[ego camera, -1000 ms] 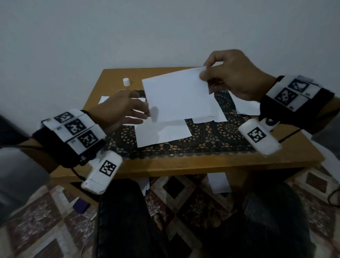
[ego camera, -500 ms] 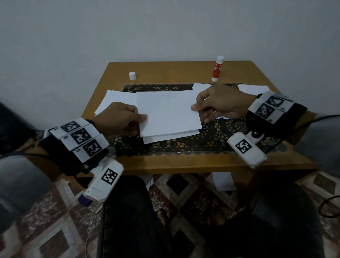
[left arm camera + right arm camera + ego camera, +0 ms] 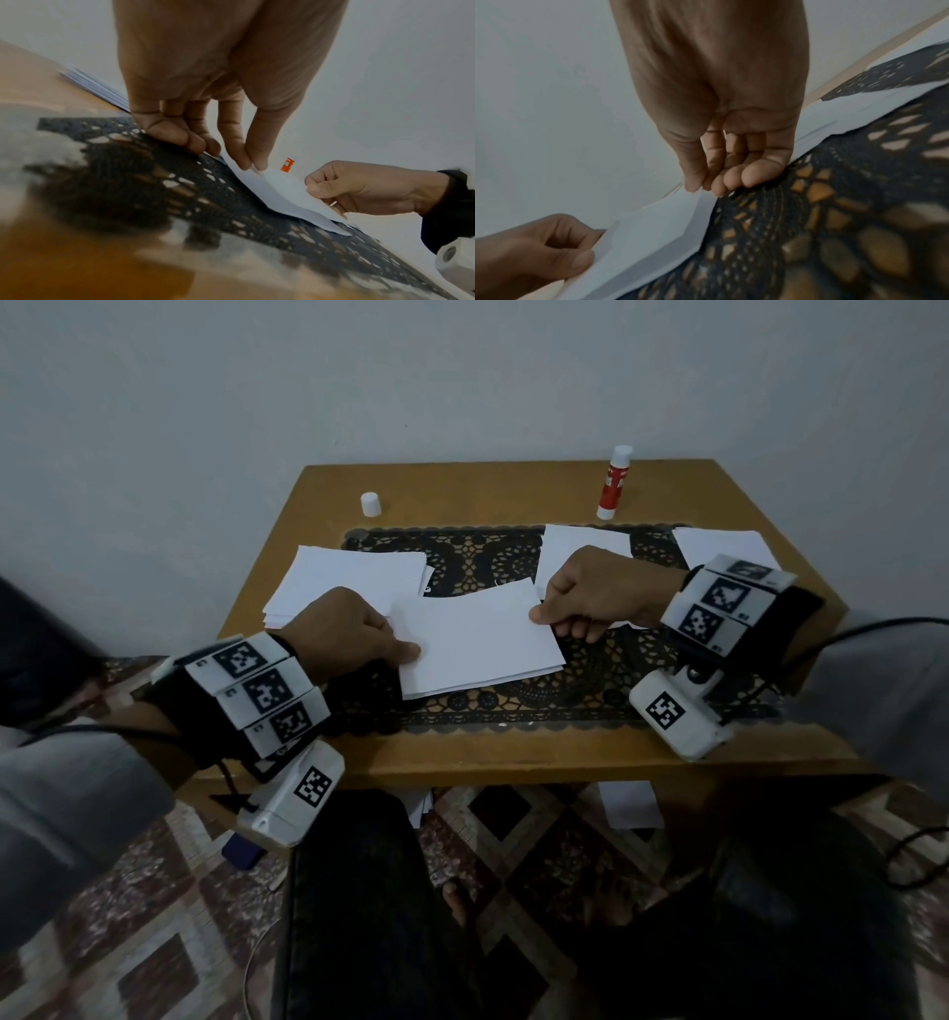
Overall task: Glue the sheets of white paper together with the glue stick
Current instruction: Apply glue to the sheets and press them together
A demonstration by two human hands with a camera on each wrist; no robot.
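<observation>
1. White sheets (image 3: pixel 477 644) lie on the lace mat (image 3: pixel 590 690), between both hands.
2. Left hand (image 3: pixel 349 634) and right hand (image 3: pixel 601 593) each pinch an end.
3. Glue stick (image 3: pixel 613 482) stands far right.
4. Half a second ago the sheets lay farther from the person.

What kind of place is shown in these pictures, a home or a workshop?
Most likely a room in a home. A small wooden table stands against a plain wall, a black lace mat covers its top, and a patterned carpet lies on the floor under the seated person.
</observation>
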